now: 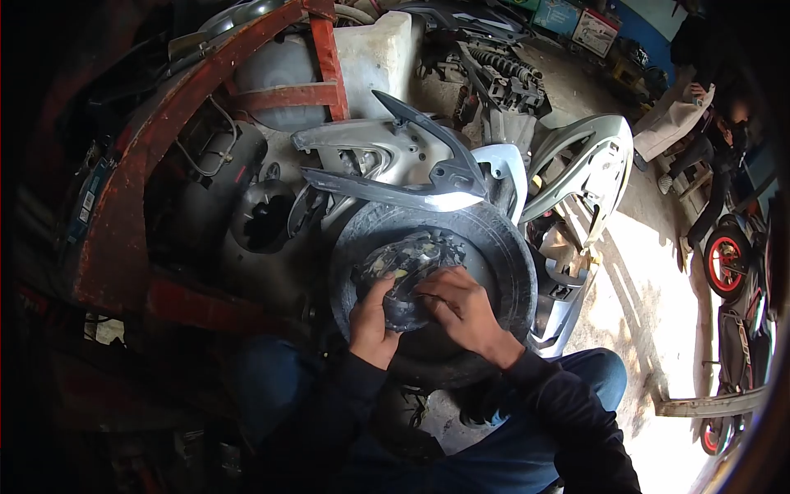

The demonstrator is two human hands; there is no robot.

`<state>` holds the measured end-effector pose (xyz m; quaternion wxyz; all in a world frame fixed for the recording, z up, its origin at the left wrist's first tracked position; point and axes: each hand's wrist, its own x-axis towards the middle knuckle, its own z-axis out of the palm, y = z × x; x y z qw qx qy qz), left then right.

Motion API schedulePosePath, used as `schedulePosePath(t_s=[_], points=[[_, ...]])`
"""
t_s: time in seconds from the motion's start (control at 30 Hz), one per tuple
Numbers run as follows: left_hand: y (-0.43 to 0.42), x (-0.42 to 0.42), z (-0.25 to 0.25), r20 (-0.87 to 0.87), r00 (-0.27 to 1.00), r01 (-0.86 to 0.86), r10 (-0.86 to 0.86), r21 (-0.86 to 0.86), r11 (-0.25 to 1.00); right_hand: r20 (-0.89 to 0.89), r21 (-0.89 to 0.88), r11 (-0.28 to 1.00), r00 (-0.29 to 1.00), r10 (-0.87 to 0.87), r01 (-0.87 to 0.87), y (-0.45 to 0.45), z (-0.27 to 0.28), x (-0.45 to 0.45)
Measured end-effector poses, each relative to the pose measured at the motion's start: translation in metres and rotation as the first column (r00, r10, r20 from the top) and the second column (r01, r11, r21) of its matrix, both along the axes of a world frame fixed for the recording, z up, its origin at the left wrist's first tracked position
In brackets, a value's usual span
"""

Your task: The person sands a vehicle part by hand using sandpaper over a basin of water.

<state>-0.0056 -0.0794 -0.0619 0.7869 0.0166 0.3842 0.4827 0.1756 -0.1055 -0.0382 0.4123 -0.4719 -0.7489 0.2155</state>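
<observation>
A dark, mottled part (411, 262) with pale yellowish patches is held over a round black tub or tyre (518, 272). My left hand (374, 328) grips its lower left side, thumb on top. My right hand (462, 309) lies against its right side with bent fingers pressed together; whatever they may pinch is too small to make out. Just beyond, a dark curved trim piece (387, 191) rests across the far rim. Behind that lies a grey plastic fairing (411, 152), and a pale looped panel (588, 160) stands to the right.
A rusty red metal frame (123, 198) arches on the left beside a dark cylindrical tank (218, 165). A shock absorber (510, 64) lies at the back. At right are another person (724, 132), a motorcycle with a red-rimmed wheel (726, 257) and a wooden beam (708, 405).
</observation>
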Motion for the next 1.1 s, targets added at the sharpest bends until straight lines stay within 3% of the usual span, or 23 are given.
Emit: schedulePosePath(t_s=[0.13, 0.27, 0.37, 0.47, 0.67, 0.73, 0.87, 0.97, 1.1], points=[[-0.001, 0.002, 0.01, 0.013, 1.0, 0.001, -0.001, -0.01, 1.0, 0.02, -0.043, 0.997, 0.998, -0.059, 0.06, 0.009, -0.012, 0.011], [-0.002, 0.002, 0.008, -0.003, 1.0, -0.008, 0.008, -0.014, 1.0, -0.028, -0.001, 1.0, 1.0, -0.005, 0.005, 0.004, -0.003, 0.003], [-0.002, 0.002, 0.004, -0.005, 1.0, -0.006, 0.005, -0.008, 1.0, -0.012, -0.146, 0.985, 0.996, -0.093, 0.091, 0.014, -0.015, 0.013], [0.001, -0.002, -0.006, -0.012, 1.0, -0.007, 0.006, -0.006, 1.0, -0.03, -0.012, 0.998, 0.998, 0.061, -0.061, 0.006, 0.0, 0.002], [0.0, 0.0, -0.003, -0.019, 1.0, -0.009, 0.008, -0.012, 1.0, 0.003, -0.072, 0.997, 1.0, 0.008, -0.008, 0.013, -0.012, 0.013], [0.0, 0.001, -0.005, 0.005, 1.0, -0.008, 0.008, -0.021, 1.0, -0.018, 0.02, 0.998, 0.998, 0.065, -0.065, 0.009, -0.004, 0.007], [0.0, 0.0, -0.002, -0.002, 1.0, 0.002, -0.002, -0.015, 1.0, 0.021, -0.072, 0.997, 1.0, 0.01, -0.008, 0.016, -0.016, 0.017], [-0.001, 0.002, -0.004, -0.016, 1.0, -0.014, 0.013, -0.008, 1.0, -0.006, 0.037, 0.997, 0.997, 0.071, -0.071, 0.003, 0.006, -0.002], [-0.002, 0.001, 0.001, -0.009, 1.0, -0.008, 0.008, -0.014, 1.0, 0.035, -0.051, 0.998, 0.999, 0.022, -0.02, 0.014, -0.015, 0.014]])
